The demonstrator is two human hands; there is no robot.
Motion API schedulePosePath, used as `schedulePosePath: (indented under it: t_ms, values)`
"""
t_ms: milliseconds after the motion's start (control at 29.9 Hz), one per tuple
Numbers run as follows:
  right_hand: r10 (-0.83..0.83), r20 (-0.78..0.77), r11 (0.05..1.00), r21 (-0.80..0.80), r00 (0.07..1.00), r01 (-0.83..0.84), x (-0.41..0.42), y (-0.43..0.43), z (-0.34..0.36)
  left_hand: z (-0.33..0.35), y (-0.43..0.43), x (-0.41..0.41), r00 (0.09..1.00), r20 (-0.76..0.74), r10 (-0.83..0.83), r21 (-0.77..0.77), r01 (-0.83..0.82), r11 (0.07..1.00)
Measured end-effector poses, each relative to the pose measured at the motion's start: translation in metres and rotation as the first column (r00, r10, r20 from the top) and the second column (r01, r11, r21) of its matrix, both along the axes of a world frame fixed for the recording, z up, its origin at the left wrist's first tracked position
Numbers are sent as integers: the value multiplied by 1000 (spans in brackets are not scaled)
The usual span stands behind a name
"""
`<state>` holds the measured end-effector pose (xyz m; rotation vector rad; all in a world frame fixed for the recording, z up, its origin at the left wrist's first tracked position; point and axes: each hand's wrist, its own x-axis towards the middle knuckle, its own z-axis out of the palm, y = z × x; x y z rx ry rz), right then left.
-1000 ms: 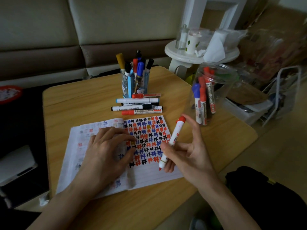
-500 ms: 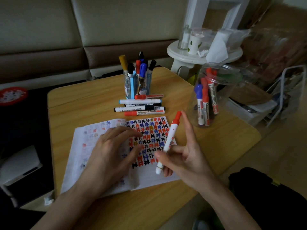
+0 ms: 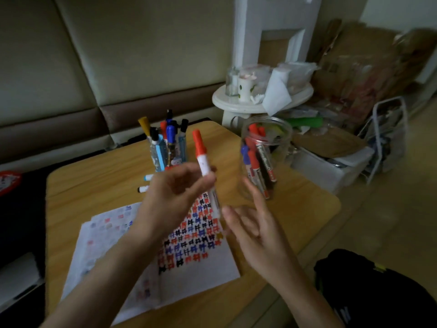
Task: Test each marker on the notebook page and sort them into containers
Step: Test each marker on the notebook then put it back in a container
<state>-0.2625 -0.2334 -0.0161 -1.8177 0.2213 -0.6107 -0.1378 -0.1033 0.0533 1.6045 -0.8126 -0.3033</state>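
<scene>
A white marker with a red cap (image 3: 201, 154) stands nearly upright above the table, cap up. My left hand (image 3: 173, 197) pinches its barrel near the middle. My right hand (image 3: 256, 233) is just below and to the right, fingers spread and straight, one fingertip close to the marker's lower end. Under both hands lies the open notebook (image 3: 203, 268), its page filled with red, blue and black test marks. A clear jar (image 3: 268, 159) holding red, blue and black markers stands at the right. A clear pen cup (image 3: 165, 151) full of markers stands at the back.
Loose markers (image 3: 144, 183) lie on the wooden table (image 3: 94, 171) behind my left hand. Off the table stand a white round side table (image 3: 260, 102), a white bin (image 3: 331, 169) and a wire rack (image 3: 387, 136). A black bag (image 3: 378, 294) sits lower right.
My left hand left the notebook page and took hold of the red-capped marker, lifting it upright. My right hand released its grip and opened. The view tilted upward.
</scene>
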Motion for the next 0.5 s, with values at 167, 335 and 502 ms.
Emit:
schedulePosePath:
  t_ms: [167, 335, 502]
  values:
    - [-200, 22, 980, 16, 980, 199, -5, -24, -10, 55, -56, 1, 986, 110, 125, -226, -98, 969]
    - [-206, -20, 977, 51, 978, 206, -10, -29, -7, 84, -115, 13, 956, 252, 150, -253, -84, 964]
    - [-189, -25, 977, 94, 982, 191, -16, -34, -1, 60, -148, 17, 951, 288, 112, -139, -74, 987]
